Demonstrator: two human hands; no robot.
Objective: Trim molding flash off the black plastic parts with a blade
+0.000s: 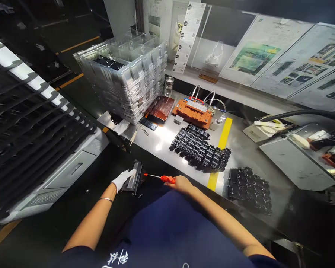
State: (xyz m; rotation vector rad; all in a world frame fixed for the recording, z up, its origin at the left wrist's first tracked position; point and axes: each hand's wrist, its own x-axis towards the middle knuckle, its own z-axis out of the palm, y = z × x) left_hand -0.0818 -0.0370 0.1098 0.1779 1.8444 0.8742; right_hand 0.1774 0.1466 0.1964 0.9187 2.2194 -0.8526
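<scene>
My left hand (pixel 120 181), in a white glove, is closed on a black rectangular part (pixel 138 174) with a grey, shiny face, held above the dark area in front of the bench. My bare right hand (pixel 183 184) is wrapped round the red handle of a screwdriver (pixel 168 179). Its thin shaft points left at the black part, and the red tip stops a little short of it. On the bench beyond my hands lie rows of small black parts (pixel 201 148). A second group of black parts (pixel 249 190) sits farther right.
Stacked clear plastic trays (pixel 134 78) stand at the back left, beside a glass jar (pixel 169 86) and a brown glossy piece (pixel 162 108). An orange fixture (pixel 194 111) sits behind the black rows. Tweezers (pixel 143 129) lie near the edge. Grey equipment (pixel 298 160) occupies the right.
</scene>
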